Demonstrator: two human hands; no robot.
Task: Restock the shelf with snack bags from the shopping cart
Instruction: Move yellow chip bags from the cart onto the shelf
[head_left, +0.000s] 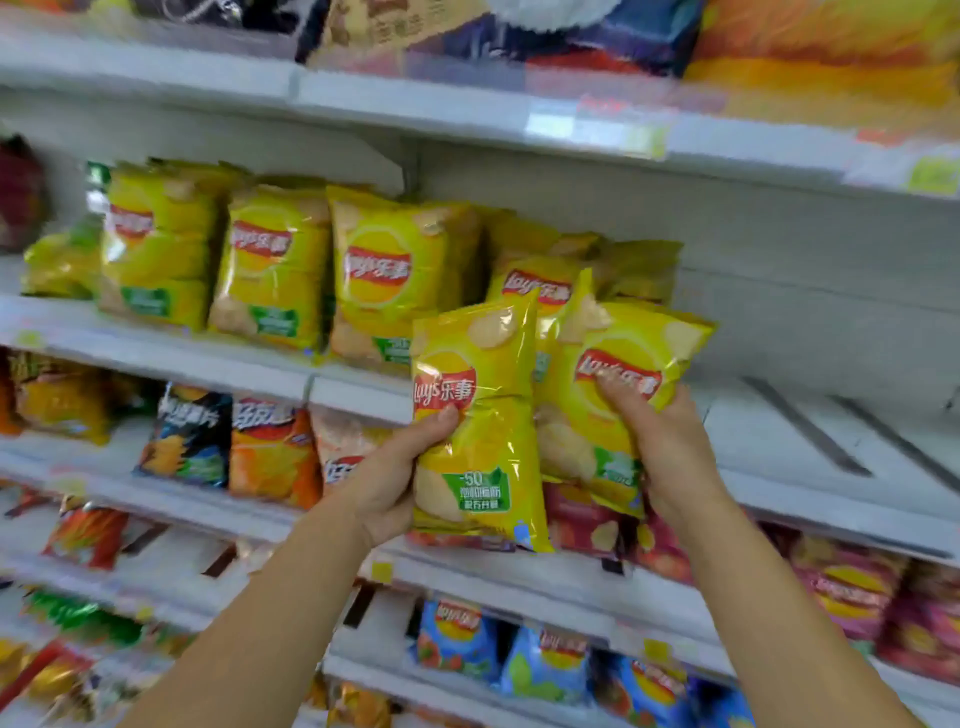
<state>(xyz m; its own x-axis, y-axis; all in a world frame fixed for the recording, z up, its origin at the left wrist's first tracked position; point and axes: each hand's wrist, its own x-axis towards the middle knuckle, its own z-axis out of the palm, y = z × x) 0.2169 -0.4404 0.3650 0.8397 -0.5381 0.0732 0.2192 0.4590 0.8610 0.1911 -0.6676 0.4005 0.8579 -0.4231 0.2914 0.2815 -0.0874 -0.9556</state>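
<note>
Hands (395, 483) grip 2 yellow bags (478, 415) (shelved row (270, 265) behind).

The person's left grip (395, 483) is clutching a yellow-green chip bag (480, 395) upright, thumb lying across its front, while the right grip (662, 447) is holding a second yellow bag (623, 364) just beside it. Both are hovering before the white shelf (789, 447), where matching bags (379, 275) are standing in rows to the left.

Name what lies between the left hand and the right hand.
In the head view the gap is filled: the left yellow bag, gripped by the left hand, and the right yellow bag, gripped by the right hand, side by side.
</note>
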